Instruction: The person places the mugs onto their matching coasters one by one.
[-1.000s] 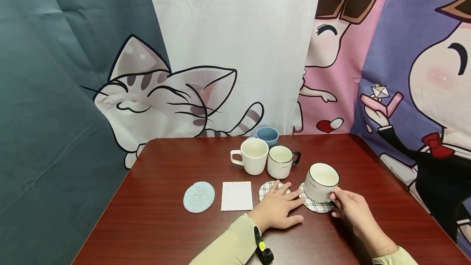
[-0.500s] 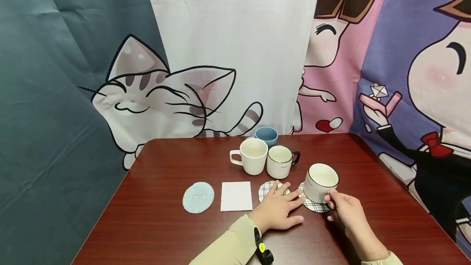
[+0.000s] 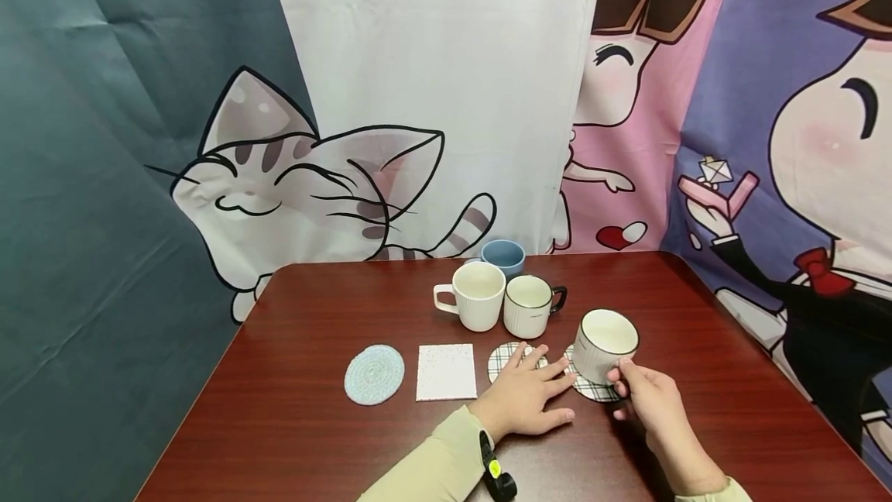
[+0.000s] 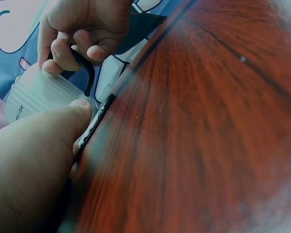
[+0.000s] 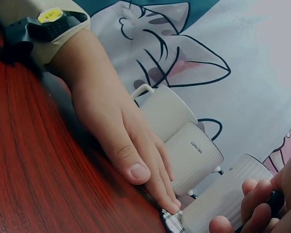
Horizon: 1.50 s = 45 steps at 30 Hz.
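A ribbed white mug (image 3: 605, 351) with a dark rim stands on a round plaid coaster (image 3: 591, 387) at the right of the table. My right hand (image 3: 650, 403) pinches its black handle (image 4: 88, 73), which points toward me. My left hand (image 3: 524, 401) lies with fingers spread, palm down, its fingertips over a second round plaid coaster (image 3: 503, 359) and at the near left edge of the mug's coaster. Part of that second coaster is hidden under the fingers.
Left of the hands lie a square speckled coaster (image 3: 446, 372) and a round light-blue woven coaster (image 3: 374, 375). Behind are a white mug (image 3: 478, 300), a white mug with a black handle (image 3: 527, 310) and a blue cup (image 3: 503, 256). A printed curtain (image 3: 432, 45) hangs beyond the table.
My right hand has shifted slightly left, swinging the mug's handle toward me while the mug stays over its coaster. My left hand has kept its place.
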{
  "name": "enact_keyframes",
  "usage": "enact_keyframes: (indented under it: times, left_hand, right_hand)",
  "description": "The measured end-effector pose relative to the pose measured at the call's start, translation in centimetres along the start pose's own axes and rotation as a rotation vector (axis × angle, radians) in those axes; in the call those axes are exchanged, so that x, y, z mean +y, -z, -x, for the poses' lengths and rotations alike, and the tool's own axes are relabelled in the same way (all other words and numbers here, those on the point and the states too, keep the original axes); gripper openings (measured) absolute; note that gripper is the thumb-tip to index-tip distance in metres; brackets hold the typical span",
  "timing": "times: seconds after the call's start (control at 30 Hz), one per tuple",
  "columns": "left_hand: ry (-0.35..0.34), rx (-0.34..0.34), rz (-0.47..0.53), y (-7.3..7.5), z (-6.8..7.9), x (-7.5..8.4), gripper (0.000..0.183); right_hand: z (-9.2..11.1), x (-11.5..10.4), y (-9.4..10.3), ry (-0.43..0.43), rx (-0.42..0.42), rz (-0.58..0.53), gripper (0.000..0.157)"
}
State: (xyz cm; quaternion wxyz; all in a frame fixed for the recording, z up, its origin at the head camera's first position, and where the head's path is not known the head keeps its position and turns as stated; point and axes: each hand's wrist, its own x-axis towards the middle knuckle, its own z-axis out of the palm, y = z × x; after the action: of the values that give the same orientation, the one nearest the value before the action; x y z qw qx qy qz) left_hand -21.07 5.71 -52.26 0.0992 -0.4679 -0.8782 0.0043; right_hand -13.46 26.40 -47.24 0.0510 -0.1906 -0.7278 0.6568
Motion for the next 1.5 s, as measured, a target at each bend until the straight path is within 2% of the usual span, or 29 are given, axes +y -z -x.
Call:
enact_keyframes:
  times: [0.17,0.33,0.4,0.53,0.63,0.77,0.9,1.07,1.3,1.5]
  left_hand:
    - [-0.01,0.001,-0.009,-0.3,0.2,-0.2,0.061]
    - [-0.029,-0.009,-0.03,-0.5,0.7,-0.4,0.063]
    - [-0.033,-0.01,-0.033,-0.6,0.8,-0.4,0.063]
    - [-0.038,-0.012,-0.032,-0.7,0.9,-0.4,0.062]
    - [-0.04,0.005,-0.036,-0.8,0.9,-0.5,0.061]
    - [-0.035,0.046,-0.033,-0.8,1.1,-0.9,0.059]
    - [-0.032,0.06,-0.01,-0.3,1.4,-1.4,0.057]
    - [-0.023,0.072,0.018,-0.2,2.1,-2.0,0.055]
    - [-0.015,0.128,0.001,-0.4,3.8,-3.5,0.047]
    - [0.022,0.154,0.044,-0.4,5.6,-5.0,0.042]
  right_hand:
    - [0.1,0.0,0.0,0.007,-0.015,-0.027,0.04]
    - [-0.2,0.3,0.4,-0.011,-0.074,-0.088,0.041]
    - [-0.4,0.7,0.6,0.016,-0.085,-0.079,0.041]
    - [-0.8,1.4,0.7,0.143,-0.027,0.03,0.046]
    - [-1.0,1.6,1.1,0.232,0.075,0.204,0.049]
    - [-1.7,1.5,1.9,0.27,0.19,0.314,0.05]
    - [-2.4,1.2,2.7,0.261,0.222,0.245,0.051]
    - [-3.3,0.5,3.4,0.273,0.251,0.21,0.055]
    - [-3.9,-0.7,4.1,0.274,0.265,0.219,0.053]
    - [-4.9,-2.5,4.4,0.332,0.281,0.259,0.051]
